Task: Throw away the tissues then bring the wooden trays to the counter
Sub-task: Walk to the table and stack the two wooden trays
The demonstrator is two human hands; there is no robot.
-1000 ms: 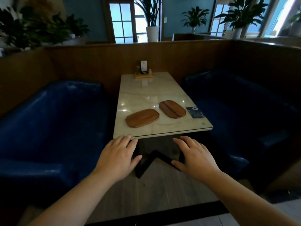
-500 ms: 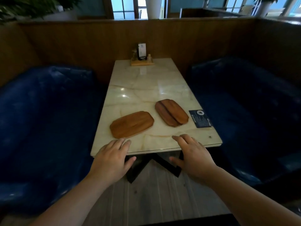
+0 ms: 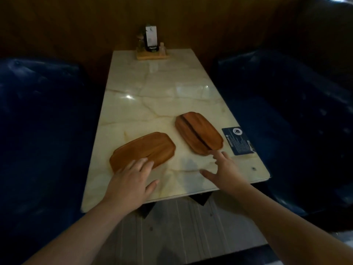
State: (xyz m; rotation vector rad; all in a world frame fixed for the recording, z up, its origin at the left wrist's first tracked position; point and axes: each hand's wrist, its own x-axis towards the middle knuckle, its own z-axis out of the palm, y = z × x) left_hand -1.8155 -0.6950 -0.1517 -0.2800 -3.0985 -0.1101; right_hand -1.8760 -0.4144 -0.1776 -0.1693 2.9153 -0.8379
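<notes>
**Two trays within reach, neither yet held: slips and knocks are the risk**

I see both hands out over the pale marble-patterned rectangular surface, palms down, fingers spread, with nothing in either grip. My left hand overlaps the near end of the flat oblong brown wooden tray at about 7 o'clock from the surface's middle; whether the fingertips actually press on it I cannot tell. My right hand reaches toward the second oblong wooden tray with a dark groove down its length, at about 5 o'clock, its longest fingertip at that tray's near edge. No tissues show anywhere in view, so I judge the tray step is the one in hand.

What could go wrong:

- The trays lie flat on a glossy top. A push from above would likely slide them away rather than lift them.
- The grooved tray sits just beside a dark blue printed card at its 3 o'clock; a sweeping right hand may drag the card off the edge.
- Lifting one tray in each hand by its end invites tilt and a drop.
- The light is dim, so edges are easy to misjudge.
</notes>
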